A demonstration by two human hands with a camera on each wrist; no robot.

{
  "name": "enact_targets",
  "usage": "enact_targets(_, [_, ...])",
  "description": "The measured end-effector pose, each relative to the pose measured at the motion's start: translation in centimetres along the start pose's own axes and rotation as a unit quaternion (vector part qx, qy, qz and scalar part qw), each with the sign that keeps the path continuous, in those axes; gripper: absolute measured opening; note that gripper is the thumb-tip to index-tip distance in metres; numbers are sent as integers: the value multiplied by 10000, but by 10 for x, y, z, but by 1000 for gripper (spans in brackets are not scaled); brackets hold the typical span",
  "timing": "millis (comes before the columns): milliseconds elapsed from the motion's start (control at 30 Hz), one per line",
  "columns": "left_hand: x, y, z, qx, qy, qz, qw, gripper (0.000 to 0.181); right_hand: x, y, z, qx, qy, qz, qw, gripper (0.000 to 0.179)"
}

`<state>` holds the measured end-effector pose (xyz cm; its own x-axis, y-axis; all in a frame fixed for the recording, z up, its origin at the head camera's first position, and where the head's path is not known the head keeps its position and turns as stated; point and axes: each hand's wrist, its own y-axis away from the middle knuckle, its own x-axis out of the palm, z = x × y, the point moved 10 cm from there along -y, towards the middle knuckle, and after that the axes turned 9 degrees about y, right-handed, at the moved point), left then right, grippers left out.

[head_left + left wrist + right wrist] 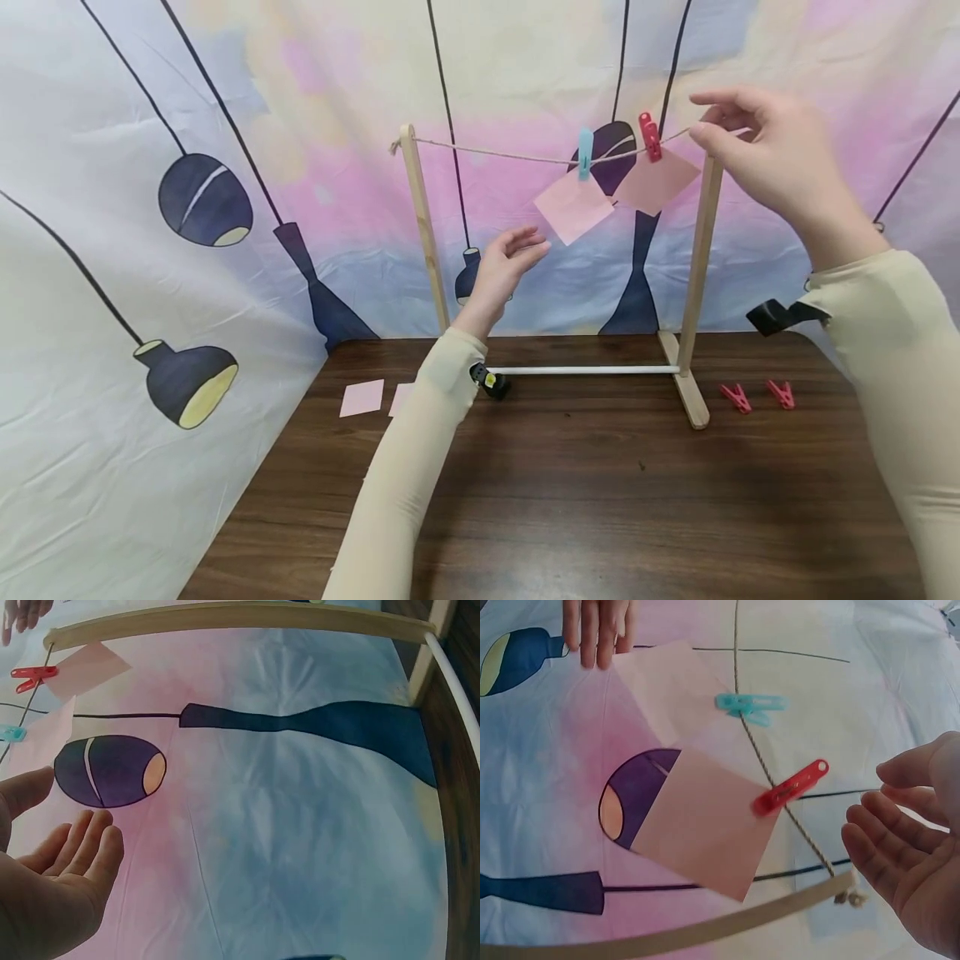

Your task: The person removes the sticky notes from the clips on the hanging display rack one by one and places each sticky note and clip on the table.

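A pink paper square hangs from the string by a light blue clothespin. To its right a red clothespin holds a second pink paper square, which hangs tilted. My left hand is raised just below and left of the first square, fingers loosely extended and nothing in them. Beside the top of the right wooden post, my right hand has its fingers relaxed and apart. The right wrist view shows that hand near the red clothespin without gripping it.
The wooden frame stands on a dark brown table, with a white rod across its base. Two pink-red clothespins lie right of it. Pink paper pieces lie at the left, one partly behind my left sleeve. A painted cloth hangs behind.
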<state>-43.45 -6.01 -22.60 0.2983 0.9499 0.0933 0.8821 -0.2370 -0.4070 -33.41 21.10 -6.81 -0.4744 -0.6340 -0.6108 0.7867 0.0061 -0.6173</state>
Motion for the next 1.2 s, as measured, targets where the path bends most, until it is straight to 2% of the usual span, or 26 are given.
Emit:
enact_targets(200, [11, -12, 3, -50, 489, -65, 9988, 50, 13, -6, 15, -249, 16, 180, 9995, 44])
enact_targets(433, [19, -17, 0, 6, 885, -280, 9957, 40, 23, -17, 24, -366, 138, 308, 9988, 47])
enact_targets(633, [22, -18, -5, 219, 820, -324, 9959, 29, 32, -26, 32, -335, 68, 442, 9984, 47])
enact_targets(833, [22, -17, -5, 280, 772, -346, 9960, 24, 43, -27, 45, -598, -156, 528, 9967, 46])
enact_targets(1000, [22, -15, -2, 333, 725, -349, 9962, 24, 50, -28, 51, -690, -27, 620, 9957, 45])
enact_targets(1200, [23, -15, 0, 333, 761, -315, 9960, 24, 65, -31, 55, -754, 177, 1068, 9913, 50])
